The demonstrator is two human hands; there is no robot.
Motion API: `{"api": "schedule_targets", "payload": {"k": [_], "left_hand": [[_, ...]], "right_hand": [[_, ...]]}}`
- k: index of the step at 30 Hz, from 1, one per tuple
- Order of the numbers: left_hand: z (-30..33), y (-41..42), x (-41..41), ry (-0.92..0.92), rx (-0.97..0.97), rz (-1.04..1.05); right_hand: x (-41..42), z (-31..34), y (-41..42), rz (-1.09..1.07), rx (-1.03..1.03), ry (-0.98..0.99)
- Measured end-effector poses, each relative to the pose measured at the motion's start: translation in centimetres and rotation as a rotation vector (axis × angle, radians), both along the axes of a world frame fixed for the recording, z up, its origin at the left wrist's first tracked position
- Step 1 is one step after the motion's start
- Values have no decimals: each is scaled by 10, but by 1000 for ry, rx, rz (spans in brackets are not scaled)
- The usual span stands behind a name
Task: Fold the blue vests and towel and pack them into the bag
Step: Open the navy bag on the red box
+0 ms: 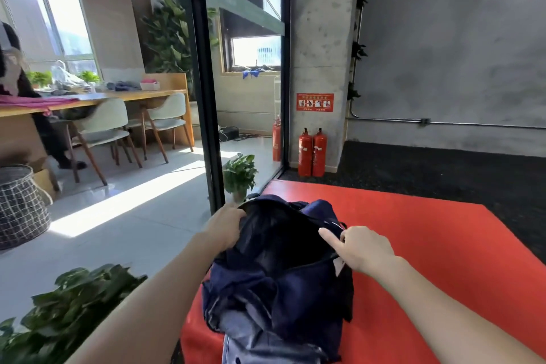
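Dark bag [295,275] on red mat [428,245], mouth held wide: left hand [226,226] at 9 o'clock, fingers curled over the rim; right hand [365,248] at 3 o'clock, pinching the rim, forefinger straight; blue cloth [260,337] at 6 o'clock, touching bag.

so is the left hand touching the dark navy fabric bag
Touching: the head view shows the left hand gripping the rim of the dark navy fabric bag.

Both forearms are bare to the frame's lower edge, no sleeves showing; the left hand [226,226] and right hand [365,248] carry no gloves, rings or watch.
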State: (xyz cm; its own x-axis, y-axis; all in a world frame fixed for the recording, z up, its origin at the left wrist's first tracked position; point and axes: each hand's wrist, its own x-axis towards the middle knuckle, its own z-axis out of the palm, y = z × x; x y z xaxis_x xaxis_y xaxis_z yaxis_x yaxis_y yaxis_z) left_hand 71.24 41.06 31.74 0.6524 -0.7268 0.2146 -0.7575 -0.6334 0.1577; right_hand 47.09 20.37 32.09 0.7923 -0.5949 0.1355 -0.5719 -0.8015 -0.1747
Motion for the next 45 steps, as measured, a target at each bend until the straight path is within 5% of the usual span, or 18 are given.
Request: {"api": "schedule_targets", "payload": {"k": [6,16,22,27,35,45], "left_hand": [[-21,9,15,-42,-100,53],[40,3,22,-219,-270,51],[-6,12,31,-6,-4,78],[-23,16,27,98,-94,88],[2,16,-37,33,-109,142],[36,-23,-191,21,-156,-115]], "right_hand": [[10,-13,-6,-38,72,-34],[46,19,6,15,77,-422],[37,-28,7,9,193,-86],[31,-42,9,13,237,-77],[-3,-13,21,63,282,-215],[-120,21,32,-2,249,-233]]}}
